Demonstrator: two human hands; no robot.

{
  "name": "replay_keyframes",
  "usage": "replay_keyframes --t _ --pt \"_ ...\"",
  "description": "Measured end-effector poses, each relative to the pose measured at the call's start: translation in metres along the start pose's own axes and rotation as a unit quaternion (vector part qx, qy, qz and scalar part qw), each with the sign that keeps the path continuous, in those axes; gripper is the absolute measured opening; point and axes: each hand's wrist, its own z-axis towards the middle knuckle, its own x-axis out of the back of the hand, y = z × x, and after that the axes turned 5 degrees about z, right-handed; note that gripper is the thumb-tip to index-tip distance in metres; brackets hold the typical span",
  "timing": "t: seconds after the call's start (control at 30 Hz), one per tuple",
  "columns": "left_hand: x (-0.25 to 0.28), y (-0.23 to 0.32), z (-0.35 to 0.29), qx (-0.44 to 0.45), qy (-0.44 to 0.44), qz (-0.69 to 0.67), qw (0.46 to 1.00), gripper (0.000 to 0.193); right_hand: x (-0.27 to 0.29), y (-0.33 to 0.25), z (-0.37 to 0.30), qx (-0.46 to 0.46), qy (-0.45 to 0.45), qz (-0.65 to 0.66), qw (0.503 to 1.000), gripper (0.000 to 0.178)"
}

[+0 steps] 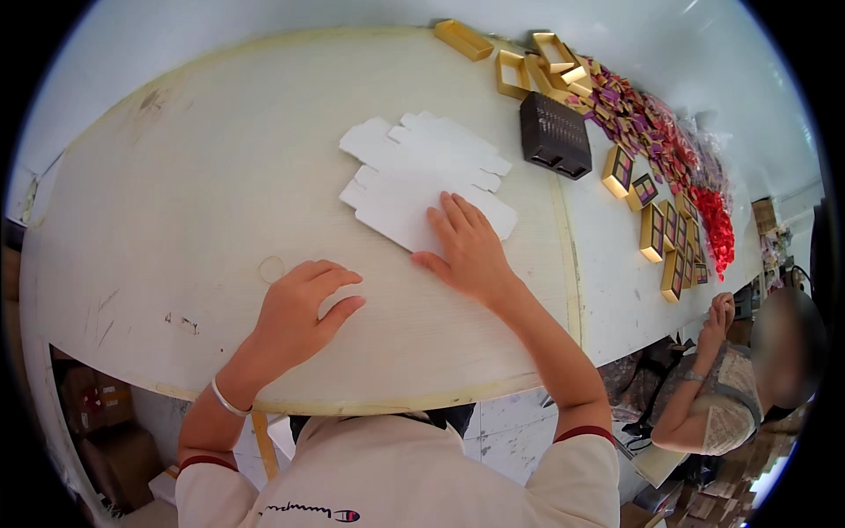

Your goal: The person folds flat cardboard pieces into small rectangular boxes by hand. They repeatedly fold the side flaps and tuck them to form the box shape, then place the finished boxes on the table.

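A white die-cut cardboard sheet, or a thin stack of them, lies flat on the pale table with notched tabs along its edges. My right hand rests on its near right part, fingers stretched out and thumb by the near edge. To the left, my left hand hovers over or touches the table, with its fingers slightly curled, the thumb apart and nothing in it. Beside that hand lies a thin loop like a rubber band.
A dark plastic basket stands to the right of the cardboard. Gold boxes lie at the far edge; small gold boxes with dark tops stand farther right. Beyond are piled purple and red pieces. Another person sits at the right.
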Motion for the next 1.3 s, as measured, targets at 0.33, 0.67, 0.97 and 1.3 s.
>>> replay_keyframes --t 0.33,0.67,0.97,1.3 --pt "-0.006 0.006 0.005 -0.043 0.016 -0.005 0.999 0.015 0.022 0.018 0.0 0.141 0.027 -0.017 0.99 0.018" --pt "-0.016 0.01 0.034 -0.143 0.112 0.116 0.977 0.029 0.025 0.025 -0.014 0.112 0.042 0.075 0.99 0.017" --pt "-0.03 -0.013 0.086 -0.209 0.059 0.179 0.96 0.025 0.056 0.019 -0.002 0.04 0.052 0.047 0.997 0.011" --pt "-0.03 0.03 -0.055 -0.324 0.102 0.198 0.919 0.018 0.068 -0.076 -0.108 0.27 0.031 -0.089 0.958 0.011"
